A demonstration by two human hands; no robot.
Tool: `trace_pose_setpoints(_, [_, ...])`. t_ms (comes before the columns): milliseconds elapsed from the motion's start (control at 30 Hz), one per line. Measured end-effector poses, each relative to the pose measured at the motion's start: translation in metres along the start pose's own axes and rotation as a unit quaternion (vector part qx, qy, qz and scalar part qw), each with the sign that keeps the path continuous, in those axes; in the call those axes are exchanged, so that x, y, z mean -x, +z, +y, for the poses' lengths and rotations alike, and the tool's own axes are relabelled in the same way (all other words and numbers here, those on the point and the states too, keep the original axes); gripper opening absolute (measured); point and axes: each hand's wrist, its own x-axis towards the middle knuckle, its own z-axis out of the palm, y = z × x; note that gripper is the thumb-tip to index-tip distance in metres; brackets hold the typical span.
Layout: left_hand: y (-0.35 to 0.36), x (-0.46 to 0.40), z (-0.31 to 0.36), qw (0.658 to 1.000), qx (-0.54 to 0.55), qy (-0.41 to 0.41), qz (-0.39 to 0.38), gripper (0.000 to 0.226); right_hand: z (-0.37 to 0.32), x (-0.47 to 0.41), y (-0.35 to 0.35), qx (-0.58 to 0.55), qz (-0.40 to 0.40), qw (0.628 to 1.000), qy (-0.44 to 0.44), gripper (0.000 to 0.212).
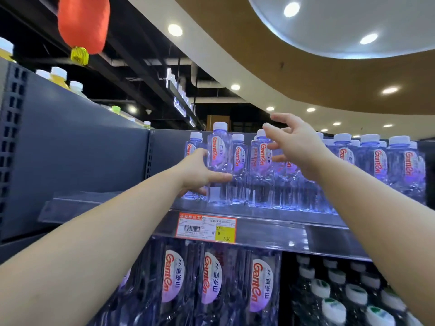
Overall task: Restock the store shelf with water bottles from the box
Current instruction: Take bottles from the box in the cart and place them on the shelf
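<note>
One water bottle (219, 158) sits gripped in left hand (196, 172); right hand (296, 142) spread open.

Two bare forearms reach into view from the bottom corners, with no sleeve showing on either. The left hand (197, 170) and the right hand (295, 142) wear no gloves. No rings show on the fingers, and both wrists are bare, with no watch or bracelet. The fingernails look short and unpainted.
</note>
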Motion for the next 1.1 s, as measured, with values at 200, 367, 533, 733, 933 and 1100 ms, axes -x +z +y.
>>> trace_pose_setpoints(200, [0.015, -0.018, 0.003, 0.999, -0.029, -0.022, -0.011, 0.091, 0.03, 0.019, -0.019, 0.07, -0.047, 0.996, 0.019, 0.056])
trace_pose_setpoints(367, [0.022, -0.026, 0.006, 0.998, -0.042, -0.033, -0.029, 0.098, 0.042, 0.031, -0.024, 0.161, -0.123, 0.978, 0.044, 0.051])
trace_pose_setpoints(533, [0.022, -0.027, 0.012, 0.995, -0.086, -0.022, -0.046, 0.087, 0.048, 0.038, -0.02, 0.182, -0.172, 0.965, 0.072, 0.043])
trace_pose_setpoints(733, [0.029, -0.024, 0.014, 0.996, -0.067, -0.042, -0.046, 0.09, 0.05, 0.039, -0.02, 0.198, -0.169, 0.963, 0.074, 0.038])
trace_pose_setpoints(933, [0.031, -0.022, 0.016, 0.995, -0.055, -0.056, -0.062, 0.094, 0.052, 0.04, -0.021, 0.208, -0.159, 0.962, 0.08, 0.031])
trace_pose_setpoints(1100, [0.032, -0.029, 0.011, 0.996, -0.054, -0.04, -0.061, 0.094, 0.049, 0.039, -0.022, 0.259, -0.087, 0.961, 0.044, 0.018])
